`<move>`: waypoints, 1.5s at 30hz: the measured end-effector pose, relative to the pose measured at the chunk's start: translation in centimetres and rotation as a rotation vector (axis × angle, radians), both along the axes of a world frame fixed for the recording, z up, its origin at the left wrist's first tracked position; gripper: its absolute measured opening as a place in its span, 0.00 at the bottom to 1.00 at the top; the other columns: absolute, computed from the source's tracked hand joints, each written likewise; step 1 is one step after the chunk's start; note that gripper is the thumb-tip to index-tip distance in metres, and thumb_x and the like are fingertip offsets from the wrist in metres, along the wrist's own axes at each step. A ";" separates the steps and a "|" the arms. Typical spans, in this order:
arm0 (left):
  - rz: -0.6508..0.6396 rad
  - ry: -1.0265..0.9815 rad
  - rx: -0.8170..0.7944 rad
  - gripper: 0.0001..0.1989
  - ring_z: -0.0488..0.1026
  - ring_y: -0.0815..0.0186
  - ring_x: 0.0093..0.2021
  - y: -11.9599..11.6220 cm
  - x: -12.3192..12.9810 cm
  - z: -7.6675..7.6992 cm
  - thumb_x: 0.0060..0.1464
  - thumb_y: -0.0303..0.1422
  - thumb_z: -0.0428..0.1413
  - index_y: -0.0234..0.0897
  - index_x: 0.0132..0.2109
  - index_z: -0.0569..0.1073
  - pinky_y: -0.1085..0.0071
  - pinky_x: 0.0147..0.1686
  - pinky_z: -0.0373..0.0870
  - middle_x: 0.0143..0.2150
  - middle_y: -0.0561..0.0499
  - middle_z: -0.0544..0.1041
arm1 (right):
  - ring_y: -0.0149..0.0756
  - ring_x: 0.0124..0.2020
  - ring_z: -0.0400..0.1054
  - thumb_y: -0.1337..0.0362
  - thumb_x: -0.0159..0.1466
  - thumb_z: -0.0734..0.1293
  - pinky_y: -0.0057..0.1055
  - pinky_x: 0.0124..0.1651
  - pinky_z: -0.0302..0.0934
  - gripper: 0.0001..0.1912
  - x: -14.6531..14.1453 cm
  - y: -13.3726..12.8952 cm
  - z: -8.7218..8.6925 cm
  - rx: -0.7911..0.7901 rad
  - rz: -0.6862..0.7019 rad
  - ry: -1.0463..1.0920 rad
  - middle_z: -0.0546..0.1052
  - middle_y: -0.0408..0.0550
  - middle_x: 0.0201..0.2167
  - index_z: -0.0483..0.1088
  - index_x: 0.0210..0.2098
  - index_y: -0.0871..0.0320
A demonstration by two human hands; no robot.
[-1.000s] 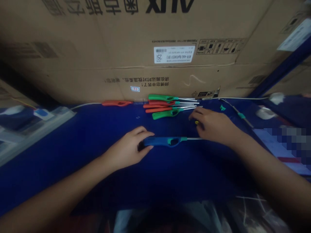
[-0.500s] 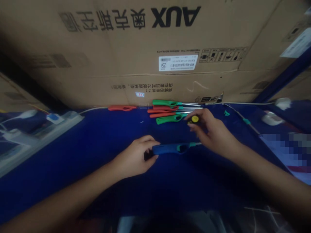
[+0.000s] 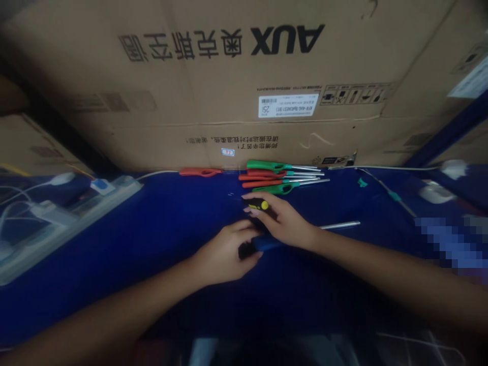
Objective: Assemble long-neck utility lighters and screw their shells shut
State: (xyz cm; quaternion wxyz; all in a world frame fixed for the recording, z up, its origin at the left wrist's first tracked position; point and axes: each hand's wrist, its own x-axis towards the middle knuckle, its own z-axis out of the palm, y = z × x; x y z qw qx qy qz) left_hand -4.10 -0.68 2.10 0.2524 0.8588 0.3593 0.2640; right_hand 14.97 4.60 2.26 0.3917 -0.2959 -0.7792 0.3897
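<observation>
My left hand (image 3: 229,254) is closed on the handle end of a blue stick lighter (image 3: 267,243), with a black part showing between thumb and fingers. The lighter's metal tube (image 3: 341,225) points right. Over the lighter's middle, my right hand (image 3: 287,218) pinches a short black tool with a yellow round end (image 3: 264,205); its exact kind cannot be made out. My right hand hides the lighter's trigger. Behind both hands lie several red and green stick lighters, among them a green one (image 3: 272,189) and a red one (image 3: 263,183).
A cardboard box (image 3: 190,96) stands along the back of the blue tabletop (image 3: 179,213). One red lighter (image 3: 200,172) lies apart at left. A power strip (image 3: 76,223) with plugs lines the left edge. A small green piece (image 3: 362,182) and a white cable (image 3: 400,168) lie at right.
My right hand has moved left with the black-and-yellow tool, from near the lighter's tube to above its handle, close to my left hand. My left hand keeps its hold on the lighter.
</observation>
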 end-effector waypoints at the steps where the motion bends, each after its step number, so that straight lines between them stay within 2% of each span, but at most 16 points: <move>1: 0.000 0.001 0.002 0.14 0.76 0.64 0.45 0.0 0.0 -0.1 0.57 0.28 0.58 0.39 0.51 0.76 0.68 0.49 0.76 0.50 0.47 0.76 | 0.38 0.52 0.73 0.63 0.69 0.63 0.41 0.58 0.68 0.17 -0.3 0.3 -0.2 -0.003 -0.003 0.011 0.73 0.53 0.55 0.66 0.57 0.55; 6: -0.012 -0.005 0.010 0.14 0.76 0.62 0.47 0.1 -0.1 -0.2 0.57 0.29 0.58 0.38 0.51 0.77 0.66 0.50 0.76 0.50 0.46 0.77 | 0.35 0.51 0.74 0.61 0.69 0.63 0.39 0.58 0.68 0.16 -0.7 0.8 -0.5 -0.103 0.015 0.128 0.72 0.52 0.57 0.66 0.56 0.53; 8: -0.019 -0.018 0.012 0.14 0.76 0.62 0.48 0.1 0.0 -0.2 0.58 0.30 0.59 0.38 0.51 0.77 0.65 0.50 0.76 0.49 0.46 0.77 | 0.34 0.48 0.75 0.59 0.69 0.65 0.38 0.54 0.72 0.15 -0.4 0.5 0.0 -0.158 -0.011 0.215 0.73 0.51 0.56 0.68 0.53 0.53; 12: -0.023 -0.052 -0.001 0.17 0.77 0.62 0.46 0.2 0.2 -0.4 0.57 0.31 0.60 0.38 0.54 0.77 0.65 0.49 0.76 0.47 0.46 0.77 | 0.31 0.37 0.74 0.57 0.66 0.68 0.32 0.42 0.73 0.11 1.3 -0.3 1.3 -0.270 -0.155 0.438 0.76 0.48 0.48 0.72 0.45 0.55; 17: -0.035 -0.094 -0.014 0.18 0.76 0.61 0.48 0.4 0.7 -1.0 0.58 0.32 0.62 0.40 0.56 0.77 0.63 0.52 0.75 0.49 0.45 0.77 | 0.26 0.26 0.65 0.57 0.61 0.72 0.25 0.25 0.63 0.10 4.0 -0.7 1.5 -0.398 -0.362 0.592 0.77 0.45 0.38 0.73 0.38 0.55; 20: -0.027 -0.090 -0.011 0.19 0.76 0.60 0.50 0.6 0.9 -1.2 0.57 0.34 0.63 0.41 0.56 0.77 0.61 0.53 0.74 0.50 0.45 0.77 | 0.23 0.22 0.60 0.56 0.58 0.74 0.23 0.20 0.57 0.12 4.9 -0.5 1.2 -0.458 -0.429 0.624 0.77 0.44 0.35 0.72 0.33 0.57; 23: 0.023 -0.132 -0.047 0.19 0.78 0.63 0.43 0.6 0.9 -1.3 0.55 0.37 0.65 0.39 0.54 0.78 0.65 0.45 0.77 0.47 0.45 0.78 | 0.22 0.20 0.57 0.55 0.56 0.75 0.22 0.17 0.54 0.15 5.3 -0.3 1.2 -0.550 -0.442 0.659 0.76 0.43 0.32 0.70 0.30 0.58; 26: 0.140 -0.241 -0.122 0.16 0.76 0.67 0.34 0.5 0.9 -1.1 0.55 0.37 0.65 0.36 0.49 0.80 0.70 0.35 0.76 0.41 0.46 0.80 | 0.22 0.19 0.57 0.54 0.57 0.74 0.21 0.16 0.53 0.15 5.5 -0.3 1.4 -0.598 -0.411 0.650 0.75 0.43 0.31 0.71 0.30 0.58; 29: 0.206 -0.355 -0.226 0.13 0.77 0.68 0.34 0.4 0.9 -0.9 0.55 0.35 0.64 0.36 0.47 0.81 0.72 0.34 0.75 0.39 0.47 0.82 | 0.23 0.20 0.58 0.54 0.60 0.71 0.21 0.17 0.56 0.13 5.7 -0.7 1.4 -0.603 -0.361 0.617 0.75 0.43 0.32 0.70 0.31 0.57; 33: 0.224 -0.452 -0.317 0.11 0.79 0.65 0.35 0.5 0.9 -0.8 0.55 0.35 0.64 0.36 0.45 0.82 0.71 0.36 0.76 0.38 0.48 0.84 | 0.24 0.21 0.60 0.54 0.63 0.69 0.22 0.20 0.60 0.11 5.6 -1.1 1.3 -0.588 -0.303 0.579 0.76 0.43 0.34 0.70 0.32 0.56; 38: 0.227 -0.481 -0.293 0.05 0.80 0.65 0.37 0.6 0.6 -0.8 0.56 0.33 0.64 0.38 0.38 0.83 0.71 0.39 0.76 0.38 0.49 0.84 | 0.24 0.22 0.60 0.55 0.65 0.66 0.23 0.21 0.62 0.10 5.5 -1.2 1.2 -0.581 -0.283 0.545 0.76 0.44 0.35 0.70 0.33 0.55; 45: 0.185 -0.412 -0.150 0.04 0.78 0.67 0.33 0.7 0.7 -0.5 0.57 0.31 0.63 0.36 0.35 0.82 0.72 0.34 0.73 0.34 0.49 0.82 | 0.23 0.22 0.60 0.56 0.63 0.69 0.20 0.20 0.60 0.09 5.5 -1.3 1.5 -0.622 -0.291 0.630 0.75 0.43 0.34 0.72 0.34 0.56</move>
